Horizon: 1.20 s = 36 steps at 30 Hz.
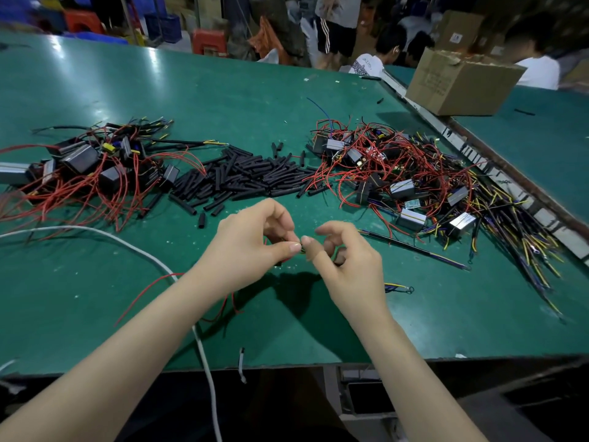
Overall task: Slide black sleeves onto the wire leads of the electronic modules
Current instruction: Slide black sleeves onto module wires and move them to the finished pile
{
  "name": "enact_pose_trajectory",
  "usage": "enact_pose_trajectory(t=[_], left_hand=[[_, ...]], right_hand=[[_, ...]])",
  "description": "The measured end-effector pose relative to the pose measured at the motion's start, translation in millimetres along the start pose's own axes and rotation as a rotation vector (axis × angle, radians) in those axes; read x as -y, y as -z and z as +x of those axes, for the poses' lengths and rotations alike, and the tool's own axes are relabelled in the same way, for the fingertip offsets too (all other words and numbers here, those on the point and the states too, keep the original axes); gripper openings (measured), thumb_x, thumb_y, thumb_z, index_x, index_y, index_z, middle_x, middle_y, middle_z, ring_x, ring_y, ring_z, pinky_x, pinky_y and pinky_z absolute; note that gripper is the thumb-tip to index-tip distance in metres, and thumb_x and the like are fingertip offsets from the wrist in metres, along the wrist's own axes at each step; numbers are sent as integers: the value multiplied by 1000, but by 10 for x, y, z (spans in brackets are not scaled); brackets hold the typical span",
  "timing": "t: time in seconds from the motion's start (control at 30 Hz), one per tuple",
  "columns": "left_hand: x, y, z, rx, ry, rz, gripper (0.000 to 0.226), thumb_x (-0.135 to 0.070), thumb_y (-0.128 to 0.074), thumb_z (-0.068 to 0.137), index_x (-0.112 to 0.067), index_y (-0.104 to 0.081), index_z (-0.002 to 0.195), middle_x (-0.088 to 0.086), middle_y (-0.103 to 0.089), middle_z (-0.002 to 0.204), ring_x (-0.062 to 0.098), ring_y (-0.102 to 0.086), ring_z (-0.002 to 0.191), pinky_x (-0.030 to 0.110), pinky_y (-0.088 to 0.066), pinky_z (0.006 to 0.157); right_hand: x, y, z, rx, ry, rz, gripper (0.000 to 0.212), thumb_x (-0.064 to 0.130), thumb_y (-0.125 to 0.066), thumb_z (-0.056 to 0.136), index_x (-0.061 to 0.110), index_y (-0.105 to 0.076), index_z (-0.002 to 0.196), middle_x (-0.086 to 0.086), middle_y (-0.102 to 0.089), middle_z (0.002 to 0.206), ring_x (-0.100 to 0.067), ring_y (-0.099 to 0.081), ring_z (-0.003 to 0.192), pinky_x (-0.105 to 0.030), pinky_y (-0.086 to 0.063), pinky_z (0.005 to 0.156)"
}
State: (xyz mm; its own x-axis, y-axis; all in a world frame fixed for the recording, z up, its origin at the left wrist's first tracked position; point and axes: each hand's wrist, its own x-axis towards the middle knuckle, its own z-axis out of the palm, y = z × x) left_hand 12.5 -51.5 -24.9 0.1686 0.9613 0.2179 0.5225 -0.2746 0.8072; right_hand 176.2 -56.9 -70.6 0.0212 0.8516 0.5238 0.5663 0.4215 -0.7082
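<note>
Left hand [255,247] and right hand [342,260] together above green table [223,90], thumb tips touching. Both pinch small dark piece, likely black sleeve [302,249], on wire; mostly hidden by fingers.

Risk: wire tip misses sleeve hole, bends or frays. Thin red wire [143,293] trails under left wrist, could snag. Sleeve could slip, drop.

Sleeve long axis seems left-right, hand to hand; cannot tell for sure. Spare sleeves pile [242,178] lies beyond, between two module heaps.

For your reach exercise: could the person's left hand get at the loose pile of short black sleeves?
Probably yes: bare green table lies between the left hand and the pile of short black sleeves.
</note>
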Motion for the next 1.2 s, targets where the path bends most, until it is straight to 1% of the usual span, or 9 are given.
enact_pose_trajectory(t=[0.23, 0.43, 0.67, 0.73, 0.8, 0.87, 0.97, 1.1, 1.2], left_hand=[[-71, -33, 44, -67, 197, -375, 39, -2, -71, 81, -19, -35, 83, -9, -70, 65, 11, -57, 59, 28, -52, 69], [-98, -49, 135, -30, 260, -443, 41, 1, -69, 82, -18, -32, 82, 3, -68, 74, 5, -54, 49, 14, -45, 49], [-182, 250, 393, 246, 366, -78, 69, -26, -87, 63, -6, -50, 117, 9, -70, 93, 12, -61, 77, 27, -44, 73], [-238, 306, 455, 295, 393, -41, 73, -24, -82, 70, -5, -44, 129, 9, -69, 101, 11, -60, 80, 23, -43, 71], [-262, 313, 497, 288, 382, -39, 76, -21, -80, 73, -2, -39, 133, 11, -66, 113, 17, -61, 100, 29, -45, 89], [-281, 285, 499, 247, 343, -44, 71, -17, -79, 76, -2, -37, 131, 8, -68, 106, 18, -60, 105, 33, -44, 96], [-288, 202, 440, 176, 286, -99, 50, -12, -75, 80, -8, -39, 115, -6, -68, 80, 4, -57, 76, 20, -40, 71], [-240, 119, 354, 83, 306, -285, 43, -7, -73, 81, -10, -35, 102, -6, -68, 78, 2, -53, 69, 22, -36, 67], [-191, 17, 315, -59, 181, -82, 44, -12, -71, 82, -24, -28, 80, -12, -68, 79, 9, -49, 65, 31, -37, 69]], right_hand=[[22, -2, -20, -200, 425, -206, 13, 17, -67, 90, 12, -74, 99, -2, -61, 85, -16, -56, 71, -38, -46, 56], [10, -20, -8, -217, 408, -312, 18, 23, -61, 92, 16, -73, 103, -2, -58, 86, -18, -54, 68, -37, -44, 56], [73, 45, 92, -104, 342, -246, 14, 20, -66, 88, 15, -73, 98, -2, -58, 85, -16, -54, 66, -37, -43, 59], [87, 64, 159, -71, 355, -247, 11, 18, -68, 87, 17, -75, 96, 0, -55, 84, -10, -44, 62, -36, -40, 58], [113, 69, 219, -30, 289, -200, 11, 18, -68, 88, 21, -75, 96, 4, -51, 85, -7, -42, 64, -41, -44, 61], [136, 53, 251, -15, 185, -158, 12, 21, -67, 88, 27, -73, 97, 11, -50, 85, -1, -47, 68, -44, -44, 71], [158, 21, 258, -88, 81, -162, 13, 24, -67, 87, 31, -67, 97, 19, -52, 86, 10, -51, 79, -33, -25, 76], [202, -1, 209, -169, 167, -351, 10, 23, -66, 88, 24, -67, 98, 12, -66, 95, -11, -62, 83, -31, -18, 71], [240, -17, 223, -188, 146, -366, 21, 23, -68, 84, 19, -61, 104, 11, -69, 86, -15, -62, 66, -32, -16, 68]])
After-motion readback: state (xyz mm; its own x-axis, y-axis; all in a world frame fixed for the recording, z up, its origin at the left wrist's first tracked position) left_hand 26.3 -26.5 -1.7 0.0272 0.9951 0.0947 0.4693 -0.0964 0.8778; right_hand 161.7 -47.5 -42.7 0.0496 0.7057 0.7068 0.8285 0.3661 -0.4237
